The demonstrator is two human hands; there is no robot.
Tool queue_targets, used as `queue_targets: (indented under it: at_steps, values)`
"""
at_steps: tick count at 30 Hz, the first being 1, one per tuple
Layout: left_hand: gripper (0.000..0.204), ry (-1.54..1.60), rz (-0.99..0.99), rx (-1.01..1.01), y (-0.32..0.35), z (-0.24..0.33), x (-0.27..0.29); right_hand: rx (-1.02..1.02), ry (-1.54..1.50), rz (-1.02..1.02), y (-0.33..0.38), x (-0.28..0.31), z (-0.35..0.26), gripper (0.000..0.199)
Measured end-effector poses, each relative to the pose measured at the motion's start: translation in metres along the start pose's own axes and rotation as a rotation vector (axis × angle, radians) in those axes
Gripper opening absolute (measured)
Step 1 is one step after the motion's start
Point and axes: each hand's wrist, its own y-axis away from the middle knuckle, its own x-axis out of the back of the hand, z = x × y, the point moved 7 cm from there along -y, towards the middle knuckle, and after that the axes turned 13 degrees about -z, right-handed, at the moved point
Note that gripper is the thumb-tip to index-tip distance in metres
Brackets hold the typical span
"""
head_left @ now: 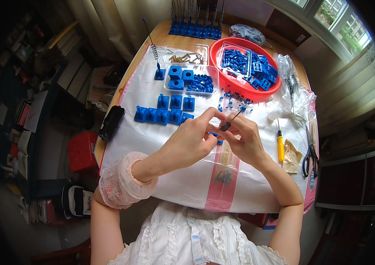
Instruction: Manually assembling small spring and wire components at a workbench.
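Above the front middle of the table, my two hands meet. My right hand (245,138) pinches a dark coil spring (226,126) with a thin straight rod sticking up to the right. My left hand (196,136) is closed right beside it, fingertips bent toward the spring; what lies between them is hidden. A blue plastic piece (216,138) shows just below the fingers; I cannot tell whether it is held or lies on the table. To the left stand several blue square bases with upright clips (162,115). Behind them one base carries a finished-looking spring rod (154,52).
A red basin (268,91) of blue parts stands at the back right. Clear trays hold blue parts (201,83) and brass screws (186,58). A yellow-handled screwdriver (280,148), scissors (312,157) and a plastic bag (287,110) lie right; a black case (112,123) lies left.
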Motion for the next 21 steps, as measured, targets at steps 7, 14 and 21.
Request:
queue_targets:
  at_steps: [7, 14, 21]
  values:
    - [0.043, -0.019, 0.014, -0.015, 0.0018, 0.0017, -0.001, -0.027, -0.005, -0.023, 0.0012, 0.0005, 0.0023, 0.024]
    - [0.044, -0.014, 0.036, -0.058, 0.0019, 0.0011, -0.002, -0.051, -0.048, -0.027, -0.0004, -0.0002, 0.0046, 0.02]
    - [0.043, -0.02, 0.033, -0.045, 0.0021, 0.0043, -0.0012, 0.051, 0.2, 0.02, 0.0, 0.0073, 0.0028, 0.024]
